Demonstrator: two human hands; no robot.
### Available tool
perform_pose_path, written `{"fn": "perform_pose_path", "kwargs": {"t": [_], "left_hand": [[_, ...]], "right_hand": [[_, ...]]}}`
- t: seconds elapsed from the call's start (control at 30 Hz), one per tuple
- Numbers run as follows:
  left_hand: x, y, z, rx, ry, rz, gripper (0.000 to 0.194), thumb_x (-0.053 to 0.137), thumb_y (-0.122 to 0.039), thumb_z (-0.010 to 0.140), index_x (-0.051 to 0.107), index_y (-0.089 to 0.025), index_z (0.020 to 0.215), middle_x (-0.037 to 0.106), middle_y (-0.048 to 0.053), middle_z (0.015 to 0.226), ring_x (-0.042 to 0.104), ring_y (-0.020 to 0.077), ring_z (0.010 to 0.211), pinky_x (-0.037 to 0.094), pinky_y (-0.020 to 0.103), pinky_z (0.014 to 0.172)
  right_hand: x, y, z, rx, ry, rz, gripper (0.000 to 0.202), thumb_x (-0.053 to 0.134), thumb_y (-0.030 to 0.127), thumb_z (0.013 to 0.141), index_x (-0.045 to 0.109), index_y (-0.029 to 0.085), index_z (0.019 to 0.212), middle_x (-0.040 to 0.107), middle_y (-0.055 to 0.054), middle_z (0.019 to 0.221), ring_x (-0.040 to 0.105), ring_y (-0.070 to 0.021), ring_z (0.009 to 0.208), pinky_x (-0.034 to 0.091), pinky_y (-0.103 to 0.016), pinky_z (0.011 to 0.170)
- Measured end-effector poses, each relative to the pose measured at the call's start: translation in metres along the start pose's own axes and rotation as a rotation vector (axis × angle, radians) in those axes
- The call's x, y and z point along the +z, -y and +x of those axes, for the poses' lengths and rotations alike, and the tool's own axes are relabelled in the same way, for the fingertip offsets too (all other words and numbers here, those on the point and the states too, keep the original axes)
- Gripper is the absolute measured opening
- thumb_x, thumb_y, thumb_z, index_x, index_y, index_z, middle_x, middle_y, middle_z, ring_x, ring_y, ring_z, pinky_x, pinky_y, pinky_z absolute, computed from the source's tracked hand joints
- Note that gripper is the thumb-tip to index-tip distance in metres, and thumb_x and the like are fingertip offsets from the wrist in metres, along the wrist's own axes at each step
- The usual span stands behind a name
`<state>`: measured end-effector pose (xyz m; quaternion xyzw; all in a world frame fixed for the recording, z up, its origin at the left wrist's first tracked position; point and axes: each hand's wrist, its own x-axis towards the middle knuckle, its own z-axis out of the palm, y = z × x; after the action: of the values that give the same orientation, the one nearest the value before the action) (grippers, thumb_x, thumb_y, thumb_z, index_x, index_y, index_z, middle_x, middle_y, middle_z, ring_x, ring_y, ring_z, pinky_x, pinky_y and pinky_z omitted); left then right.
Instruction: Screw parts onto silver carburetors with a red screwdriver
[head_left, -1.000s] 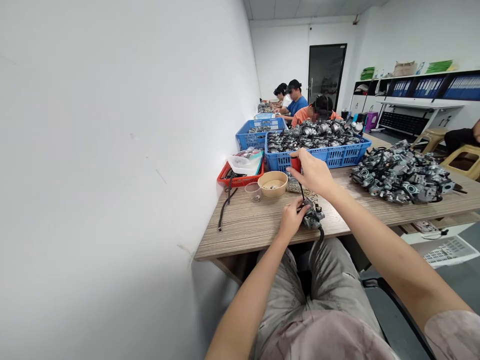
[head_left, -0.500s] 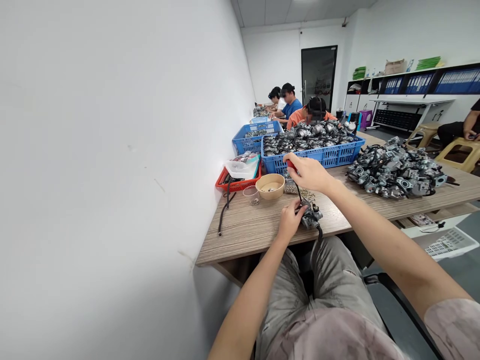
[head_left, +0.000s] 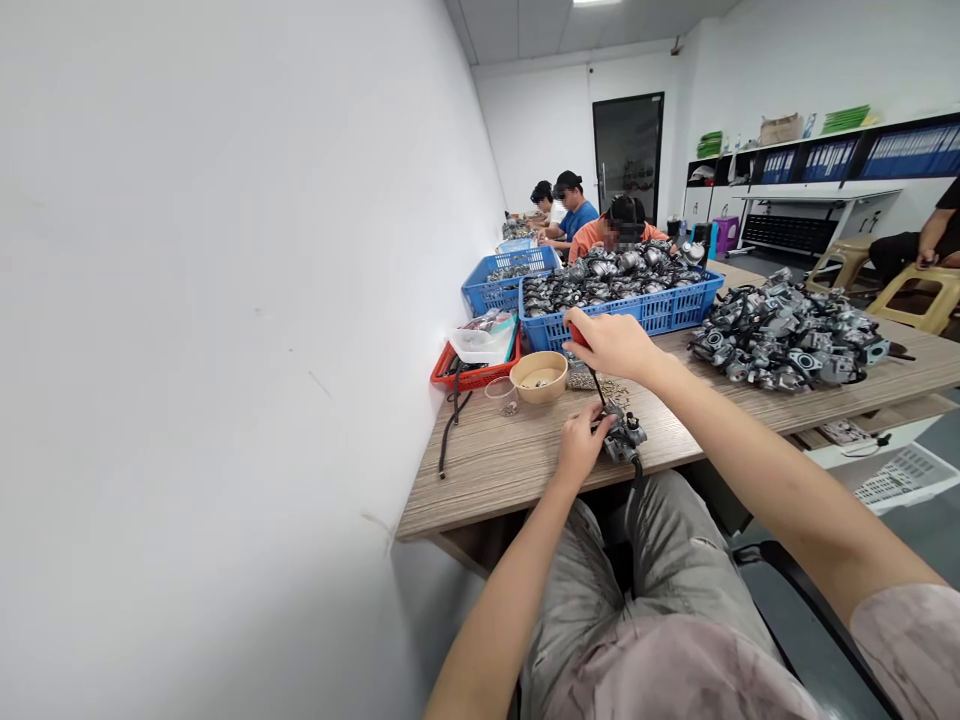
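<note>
My right hand (head_left: pixel 615 345) is closed around the red handle of a screwdriver (head_left: pixel 577 336). The dark shaft slants down to a metal carburetor (head_left: pixel 624 436) near the table's front edge; the exact tip contact is too small to make out. With fingers and thumb, my left hand (head_left: pixel 582 440) grips the carburetor's left side, close to the shaft. A black hose hangs from the carburetor over the edge. Small brass-coloured screws (head_left: pixel 616 392) lie loose just behind it.
Behind stand a blue crate (head_left: pixel 660 312) full of carburetors, a tan bowl (head_left: pixel 541 390), a clear cup (head_left: pixel 501 398) and a red tray (head_left: pixel 480 378). Carburetors are heaped in a pile (head_left: pixel 787 335) at right. Black hoses (head_left: pixel 445 445) lie at left. Co-workers sit beyond.
The camera view has shifted slightly. Both hands keep their grips, and the screwdriver stays against the carburetor in nearly the same position.
</note>
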<state>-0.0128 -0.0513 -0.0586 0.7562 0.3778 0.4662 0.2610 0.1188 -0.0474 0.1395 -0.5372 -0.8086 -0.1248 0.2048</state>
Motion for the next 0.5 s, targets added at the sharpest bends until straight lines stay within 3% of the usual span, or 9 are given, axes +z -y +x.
{"fn": "perform_pose_path", "kwargs": {"t": [0.2,0.37,0.5], "left_hand": [[-0.001,-0.003,0.0,0.003,0.003,0.009,0.033,0.064,-0.042,0.101,0.067,-0.016,0.122,0.073,0.009,0.118,0.071,0.024,0.109,0.057,0.05,0.102],[-0.002,-0.008,0.001,-0.003,0.008,0.036,0.034,0.064,-0.042,0.101,0.068,-0.016,0.122,0.073,0.009,0.117,0.071,0.0241,0.108,0.055,0.052,0.105],[-0.003,-0.011,0.001,-0.013,0.014,0.057,0.034,0.063,-0.043,0.102,0.068,-0.016,0.121,0.074,0.009,0.115,0.071,0.0236,0.107,0.054,0.052,0.105]], "right_hand": [[0.001,0.0,-0.001,-0.054,0.036,0.039,0.052,0.039,0.03,0.102,0.036,0.019,0.154,0.077,-0.012,0.115,0.073,-0.0281,0.093,0.044,-0.033,0.071],[0.0,0.004,-0.003,-0.041,0.02,0.043,0.04,0.04,0.034,0.105,0.049,0.021,0.142,0.077,-0.013,0.118,0.072,-0.0283,0.092,0.043,-0.032,0.068],[-0.002,0.002,-0.003,-0.07,0.026,0.068,0.041,0.042,0.028,0.103,0.049,0.021,0.142,0.077,-0.012,0.117,0.072,-0.0278,0.096,0.044,-0.033,0.072]]}}
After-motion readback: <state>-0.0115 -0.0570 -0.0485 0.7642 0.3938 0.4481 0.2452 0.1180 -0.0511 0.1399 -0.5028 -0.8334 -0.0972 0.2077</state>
